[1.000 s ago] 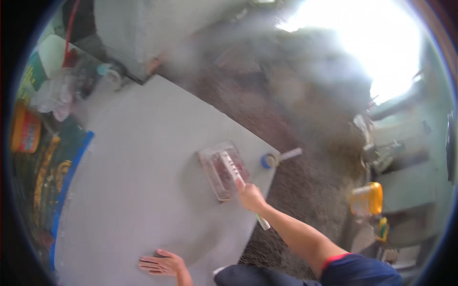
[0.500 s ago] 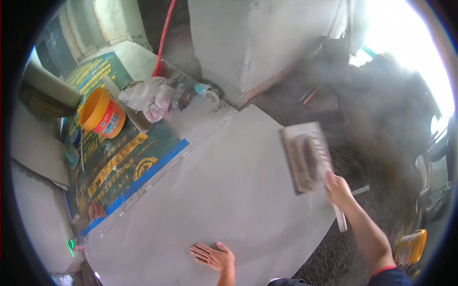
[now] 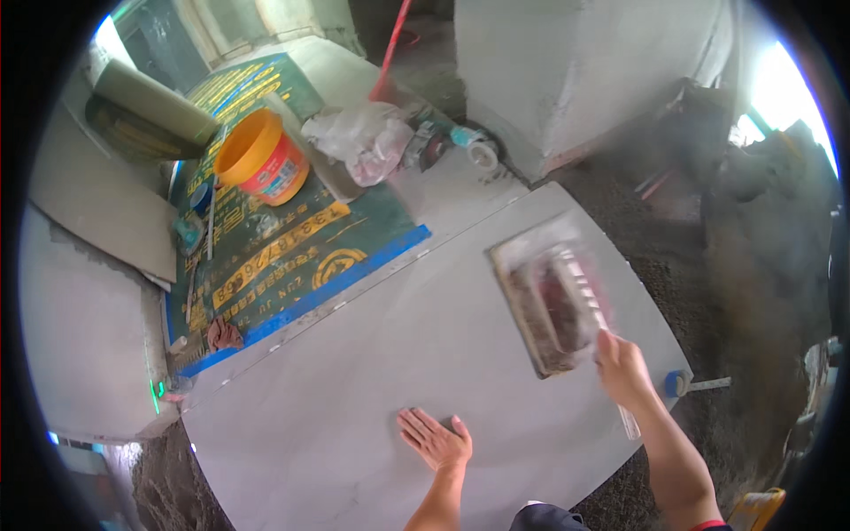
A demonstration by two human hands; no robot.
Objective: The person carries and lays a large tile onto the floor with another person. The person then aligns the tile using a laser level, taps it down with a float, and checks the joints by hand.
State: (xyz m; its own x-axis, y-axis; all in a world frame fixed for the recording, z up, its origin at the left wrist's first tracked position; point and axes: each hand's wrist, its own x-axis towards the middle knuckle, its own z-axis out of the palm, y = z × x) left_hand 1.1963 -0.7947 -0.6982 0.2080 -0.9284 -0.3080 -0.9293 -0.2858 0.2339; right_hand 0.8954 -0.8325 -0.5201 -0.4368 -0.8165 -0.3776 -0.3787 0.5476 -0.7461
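A large grey floor tile (image 3: 345, 380) lies in front of me. My left hand (image 3: 436, 440) rests flat on its near part, fingers spread and holding nothing. My right hand (image 3: 622, 367) is wrapped around the pale handle of a tile-beating paddle (image 3: 560, 317). The paddle has a flat, rectangular, mortar-stained board and is slightly blurred. Its board is over the far right part of the tile; whether it touches the surface I cannot tell. By the tile's right edge sits a blue tape measure (image 3: 677, 383) with its pale blade pulled out.
Green protective sheeting (image 3: 305, 257) edged in blue tape covers the floor on the left. On it stand an orange bucket (image 3: 263, 159) and a plastic bag (image 3: 359, 142). A wall corner (image 3: 549, 80) rises ahead. Dark mortar (image 3: 655, 239) borders the tile's right side.
My view has shifted, so the scene sits further right and the bucket higher. The paddle has moved left relative to the tile, still in my right hand. My left hand stays flat.
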